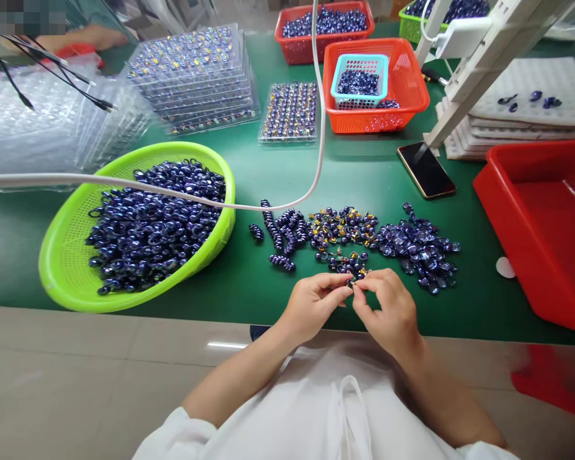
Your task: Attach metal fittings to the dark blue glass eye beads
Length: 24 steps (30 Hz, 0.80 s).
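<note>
My left hand [314,303] and my right hand [388,308] meet at the table's front edge, fingertips pinched together. Between them is a small dark, shiny piece [349,283], mostly hidden by the fingers. Just beyond lies a pile of small dark parts with gold-coloured bits [342,227]. To its left are short stacked rows of glossy dark-blue rings [290,230]. On the right spreads a heap of loose dark-blue shiny caps [419,249]. A tilted lime-green basket [60,255] at the left holds many dark-blue looped pieces [158,223].
Stacked clear trays [196,83] and a single filled tray [289,112] stand at the back. An orange basket [402,76] holds a light-blue basket [360,101]. A phone [426,169] lies near a metal post; a red bin [517,211] is right. A white cable [322,115] hangs across.
</note>
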Motion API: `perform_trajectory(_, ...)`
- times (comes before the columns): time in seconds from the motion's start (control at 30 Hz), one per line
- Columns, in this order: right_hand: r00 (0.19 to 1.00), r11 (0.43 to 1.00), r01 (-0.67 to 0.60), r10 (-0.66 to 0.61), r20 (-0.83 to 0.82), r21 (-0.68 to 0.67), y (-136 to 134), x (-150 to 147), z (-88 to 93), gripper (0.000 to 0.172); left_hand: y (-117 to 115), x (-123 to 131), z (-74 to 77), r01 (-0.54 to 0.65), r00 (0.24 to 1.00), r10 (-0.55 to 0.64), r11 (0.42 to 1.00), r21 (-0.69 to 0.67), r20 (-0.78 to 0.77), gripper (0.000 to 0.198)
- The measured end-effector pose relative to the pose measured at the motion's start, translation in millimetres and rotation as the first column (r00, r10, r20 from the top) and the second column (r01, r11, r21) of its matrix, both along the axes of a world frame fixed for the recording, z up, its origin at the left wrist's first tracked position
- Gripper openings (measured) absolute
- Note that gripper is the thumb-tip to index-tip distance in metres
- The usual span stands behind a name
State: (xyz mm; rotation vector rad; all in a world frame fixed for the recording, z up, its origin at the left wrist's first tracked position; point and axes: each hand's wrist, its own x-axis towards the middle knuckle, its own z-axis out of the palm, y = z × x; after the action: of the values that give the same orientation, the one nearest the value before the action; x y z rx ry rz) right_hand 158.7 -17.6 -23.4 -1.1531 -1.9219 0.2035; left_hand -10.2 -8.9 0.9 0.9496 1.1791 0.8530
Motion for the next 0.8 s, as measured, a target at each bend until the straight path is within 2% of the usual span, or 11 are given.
perform_trajectory(0.1,0.999,0.998,-0.032,0.031,0.029,0.049,0,0,-2.0,0.024,1,1,0.9,-0.042,0.997,0.045,0.998,-0.049,0.061,0.025)
perform_trajectory(0.23,0.997,0.997,-0.075,0.076,-0.026,0.026,0,0,0.9,0.026,2,1,0.9,-0.064,0.992,0.071,0.996,-0.069,0.107,0.024)
perform_trajectory(0.4,0.975,0.981,-0.103,0.067,-0.21,-0.162,-1,1,6.8,0.019,-1,0,-2.7,-0.048,0.993,0.05,0.998,-0.027,0.105,0.024)
perform_trajectory(0.6,0.916,0.871,-0.206,0.012,-0.4,-0.446,0,6,12.4,0.01,-4,-2,-8.5,-0.002,0.994,-0.013,0.991,0.132,0.112,0.023)
perform_trajectory(0.7,0.885,0.811,-0.255,-0.024,-0.465,-0.526,1,7,12.7,0.009,-3,-4,-6.7,0.028,0.985,-0.045,0.995,0.099,0.166,0.024)
perform_trajectory(0.8,0.843,0.738,-0.34,-0.036,-0.537,-0.583,0,8,11.8,0.011,-1,-8,-4.7,0.096,0.967,-0.094,0.995,0.001,0.236,0.023)
